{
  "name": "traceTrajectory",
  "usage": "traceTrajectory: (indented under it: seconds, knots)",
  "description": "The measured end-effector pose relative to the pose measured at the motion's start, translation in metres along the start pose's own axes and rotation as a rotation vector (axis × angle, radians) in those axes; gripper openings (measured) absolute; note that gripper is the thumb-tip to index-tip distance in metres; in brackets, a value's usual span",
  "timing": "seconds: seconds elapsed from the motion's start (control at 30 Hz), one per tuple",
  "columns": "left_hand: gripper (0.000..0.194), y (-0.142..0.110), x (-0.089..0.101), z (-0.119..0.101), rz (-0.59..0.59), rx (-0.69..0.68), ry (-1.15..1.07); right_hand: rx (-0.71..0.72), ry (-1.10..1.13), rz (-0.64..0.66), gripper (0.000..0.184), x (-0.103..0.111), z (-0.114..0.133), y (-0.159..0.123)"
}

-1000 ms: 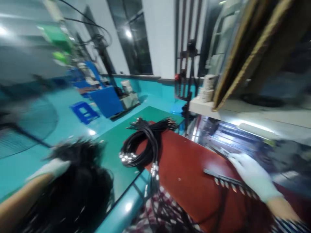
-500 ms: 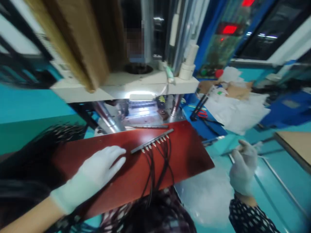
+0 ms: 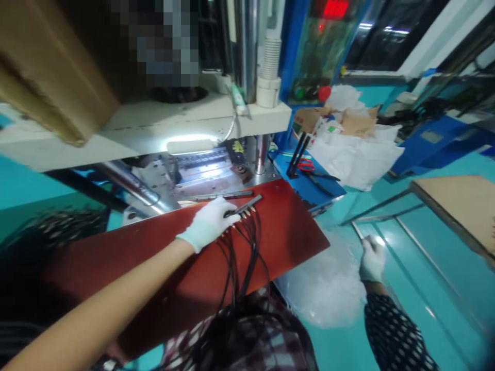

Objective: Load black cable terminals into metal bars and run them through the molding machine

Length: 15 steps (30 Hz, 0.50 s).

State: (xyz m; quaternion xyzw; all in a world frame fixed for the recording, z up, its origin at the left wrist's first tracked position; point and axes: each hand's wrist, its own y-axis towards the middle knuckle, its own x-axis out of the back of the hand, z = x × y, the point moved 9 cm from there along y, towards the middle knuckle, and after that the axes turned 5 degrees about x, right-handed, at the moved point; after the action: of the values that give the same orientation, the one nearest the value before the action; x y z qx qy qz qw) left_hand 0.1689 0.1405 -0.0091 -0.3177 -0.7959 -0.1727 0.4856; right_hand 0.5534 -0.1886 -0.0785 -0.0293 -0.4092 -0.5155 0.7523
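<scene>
My left hand (image 3: pixel 211 221), in a white glove, is closed around the left part of a thin grey metal bar (image 3: pixel 251 204) on the red-brown board. Small light-tipped connectors sit along the bar's near edge. Black cables (image 3: pixel 253 252) run from them towards my lap. Behind this bar lies another narrow metal strip (image 3: pixel 235 195). My right hand (image 3: pixel 373 260), also gloved, is off to the right beyond the board, near a metal frame. Its fingers are loosely curled and slightly apart, and I see nothing in them.
The red-brown board (image 3: pixel 297 226) lies before a press with a lit lower die area (image 3: pixel 204 167). To the right are a blue tray (image 3: pixel 323 188) with red-handled tools, white bags (image 3: pixel 351 154) and a brown-topped stand (image 3: pixel 460 206). A clear plastic bag (image 3: pixel 320 283) hangs beside the board.
My left hand has moved right and taken hold of the bar with cables. My right hand has dropped slightly. The view has shifted to the right.
</scene>
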Motion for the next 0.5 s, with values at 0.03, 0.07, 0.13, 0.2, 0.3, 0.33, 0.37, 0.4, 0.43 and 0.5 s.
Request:
traceTrajectory:
  seconds: [0.03, 0.07, 0.13, 0.2, 0.3, 0.33, 0.37, 0.4, 0.43, 0.5]
  knots:
    - [0.03, 0.002, 0.001, -0.003, -0.001, -0.002, 0.036, -0.014, 0.038, -0.048, 0.06, -0.001, 0.011, 0.011]
    - [0.028, 0.003, 0.001, -0.006, -0.002, 0.0, 0.077, -0.016, 0.093, -0.078, 0.06, -0.004, 0.027, 0.02]
    - [0.026, 0.004, 0.0, -0.012, 0.006, 0.009, 0.149, 0.027, 0.268, -0.065, 0.052, -0.016, 0.075, 0.029]
    - [0.025, 0.004, -0.002, -0.015, 0.02, 0.017, 0.184, 0.102, 0.466, 0.064, 0.041, -0.039, 0.135, 0.026]
    - [0.022, 0.003, -0.002, -0.016, 0.028, 0.027, 0.19, 0.166, 0.702, 0.39, 0.04, -0.09, 0.216, 0.002]
    - [0.022, 0.003, -0.001, -0.016, 0.028, 0.029, 0.188, 0.148, 0.767, 0.462, 0.041, -0.106, 0.233, -0.007]
    - [0.021, 0.003, 0.002, -0.015, 0.025, 0.03, 0.184, 0.099, 0.841, 0.522, 0.043, -0.121, 0.245, -0.015]
    - [0.021, 0.002, 0.007, -0.015, 0.019, 0.028, 0.177, 0.005, 0.932, 0.583, 0.044, -0.138, 0.252, -0.022]
    - [0.022, 0.002, 0.013, -0.014, 0.009, 0.027, 0.169, -0.102, 1.027, 0.65, 0.045, -0.154, 0.258, -0.03]
    - [0.023, 0.003, 0.034, -0.013, -0.037, -0.001, 0.14, -0.301, 1.214, 0.859, 0.048, -0.181, 0.274, -0.051]
